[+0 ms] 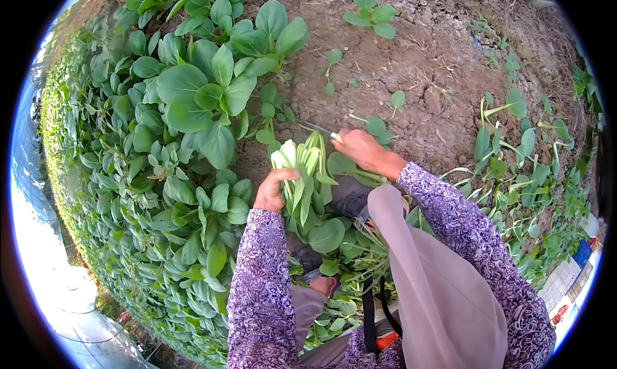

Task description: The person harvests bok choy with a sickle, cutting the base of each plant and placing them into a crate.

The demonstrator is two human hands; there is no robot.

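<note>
My left hand [274,190] grips a bunch of leafy greens [301,164] that look like bok choy, their pale cut stem ends pointing up and the leaves hanging down. Close to its right, my right hand [359,147] is closed on the light handle of a knife [320,129]. The thin blade points left, over the soil just above the bunch. A large rooted bok choy plant [209,96] stands to the upper left of the bunch.
Dense leafy plants [159,224] fill the left side. Bare brown soil [409,70] with a small seedling [371,14] lies ahead. Loose leaves and thin plants [520,157] cover the ground at right. My shoe [349,200] is just below the bunch. Pale sheeting [43,253] borders the far left.
</note>
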